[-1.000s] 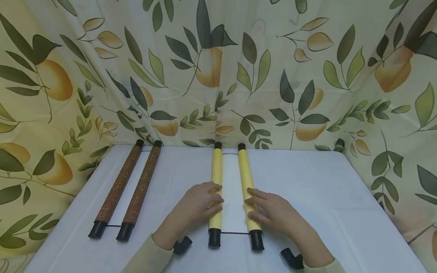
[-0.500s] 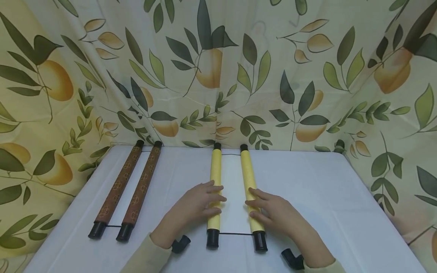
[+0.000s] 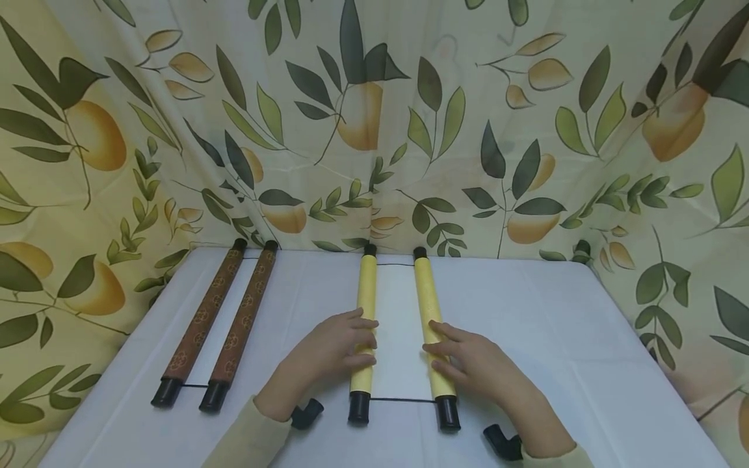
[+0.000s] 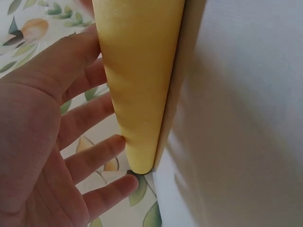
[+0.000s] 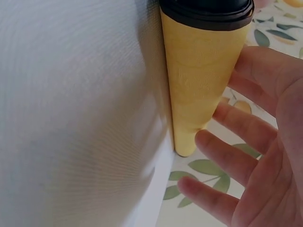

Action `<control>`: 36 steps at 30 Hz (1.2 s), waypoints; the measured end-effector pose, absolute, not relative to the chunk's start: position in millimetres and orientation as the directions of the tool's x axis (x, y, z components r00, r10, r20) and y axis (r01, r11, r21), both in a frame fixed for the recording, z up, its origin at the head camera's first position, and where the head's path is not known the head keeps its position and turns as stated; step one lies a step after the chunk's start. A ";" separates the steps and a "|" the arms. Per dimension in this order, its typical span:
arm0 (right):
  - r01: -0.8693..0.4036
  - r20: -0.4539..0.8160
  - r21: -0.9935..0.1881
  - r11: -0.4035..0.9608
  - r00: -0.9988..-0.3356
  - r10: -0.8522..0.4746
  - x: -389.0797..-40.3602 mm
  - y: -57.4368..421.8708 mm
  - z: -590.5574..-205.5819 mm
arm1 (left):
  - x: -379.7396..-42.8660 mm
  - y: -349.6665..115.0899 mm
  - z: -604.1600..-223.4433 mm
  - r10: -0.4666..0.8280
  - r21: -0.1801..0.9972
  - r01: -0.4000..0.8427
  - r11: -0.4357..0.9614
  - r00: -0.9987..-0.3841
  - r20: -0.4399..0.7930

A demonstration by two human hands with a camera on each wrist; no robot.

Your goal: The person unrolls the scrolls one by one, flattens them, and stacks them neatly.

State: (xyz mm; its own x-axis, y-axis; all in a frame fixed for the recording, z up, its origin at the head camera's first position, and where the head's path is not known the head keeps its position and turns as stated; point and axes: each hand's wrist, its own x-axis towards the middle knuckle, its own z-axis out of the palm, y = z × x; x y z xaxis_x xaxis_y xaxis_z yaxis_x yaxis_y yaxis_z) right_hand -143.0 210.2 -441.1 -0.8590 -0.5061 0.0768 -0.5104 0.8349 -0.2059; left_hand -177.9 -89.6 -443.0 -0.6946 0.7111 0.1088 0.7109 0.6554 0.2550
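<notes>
A yellow scroll with black end caps lies partly unrolled on the table, white paper (image 3: 399, 338) showing between its left roll (image 3: 367, 283) and right roll (image 3: 427, 292). My left hand (image 3: 335, 341) touches the left roll with spread, slightly bent fingers; in the left wrist view that roll (image 4: 139, 85) runs past the fingertips. My right hand (image 3: 476, 357) rests its fingertips on the right roll, whose black cap (image 5: 213, 13) shows at the top of the right wrist view. Neither hand wraps round its roll. The undersides of both rolls are hidden.
To the left lies a second scroll (image 3: 246, 318), brown with a round pattern and black ends, also slightly apart. A white cloth (image 3: 556, 338) covers the table. Behind hangs a curtain (image 3: 445, 130) printed with leaves and fruit. Black curved pieces (image 3: 307, 414) sit at both wrists.
The yellow rolls have moved apart, the left one leftward and the right one rightward, so more white paper shows. Both hands have shifted slightly with them. The brown scroll has stayed put.
</notes>
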 end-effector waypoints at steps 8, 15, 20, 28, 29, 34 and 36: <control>-0.470 0.055 -0.225 0.854 -0.881 -0.471 -141.2 209.2 -440.9 | -176.2 -92.5 -440.4 0.676 0.261 0.671 0.694 -0.732 0.087; -0.457 0.041 -0.225 0.860 -0.887 -0.461 -141.6 210.6 -441.3 | -177.8 -95.7 -443.0 0.673 0.248 0.673 0.697 -0.733 0.096; -0.448 0.026 -0.218 0.867 -0.891 -0.453 -142.7 211.2 -440.7 | -180.7 -96.5 -443.7 0.676 0.268 0.681 0.681 -0.726 0.127; -0.453 0.035 -0.213 0.865 -0.889 -0.457 -143.6 212.2 -439.0 | -182.0 -100.4 -443.7 0.668 0.277 0.678 0.680 -0.730 0.146; -0.454 0.033 -0.217 0.864 -0.888 -0.458 -143.6 212.5 -439.2 | -181.7 -100.9 -443.4 0.668 0.283 0.678 0.679 -0.730 0.147; -0.456 0.046 -0.235 0.858 -0.887 -0.459 -143.6 214.6 -440.7 | -181.3 -102.6 -443.3 0.660 0.294 0.672 0.680 -0.735 0.155; -0.458 0.047 -0.238 0.857 -0.886 -0.461 -143.1 215.2 -440.6 | -181.7 -103.0 -443.1 0.661 0.295 0.674 0.677 -0.733 0.161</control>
State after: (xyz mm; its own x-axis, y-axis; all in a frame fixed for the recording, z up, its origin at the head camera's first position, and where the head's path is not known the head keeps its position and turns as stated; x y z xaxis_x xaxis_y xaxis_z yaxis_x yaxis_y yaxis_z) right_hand -143.1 215.2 -440.6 -0.8863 -0.4607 0.0472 -0.4578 0.8565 -0.2383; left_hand -181.7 -103.0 -443.1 -0.7334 0.6605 0.1606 0.6743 0.6768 0.2955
